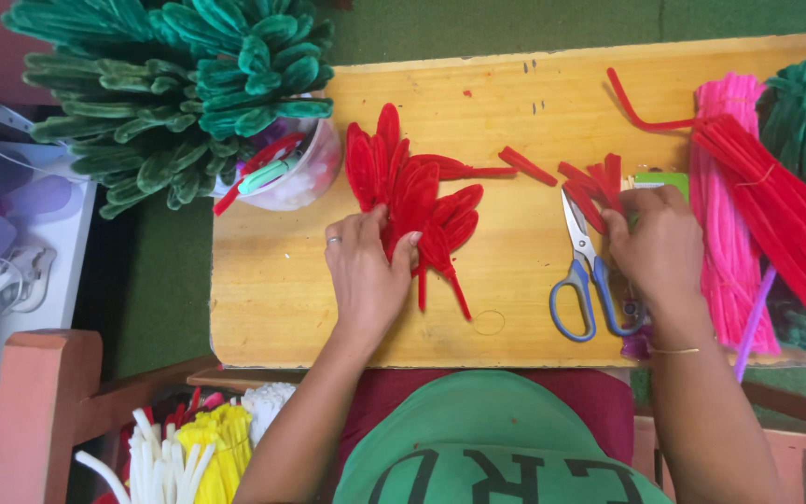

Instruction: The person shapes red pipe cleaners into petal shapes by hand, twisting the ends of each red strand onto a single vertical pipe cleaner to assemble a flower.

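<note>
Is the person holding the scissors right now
No, the scissors lie flat on the wooden board, while the right hand beside them reaches for short red pieces.

Craft workspace: wooden board [515,93] bearing scissors [582,271], flanked right by pipe-cleaner bundles [748,187], left by green chenille leaves [170,84].

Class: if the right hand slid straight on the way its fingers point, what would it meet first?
Most likely the short cut red pieces already at the right hand fingertips, beside the scissors.
</note>
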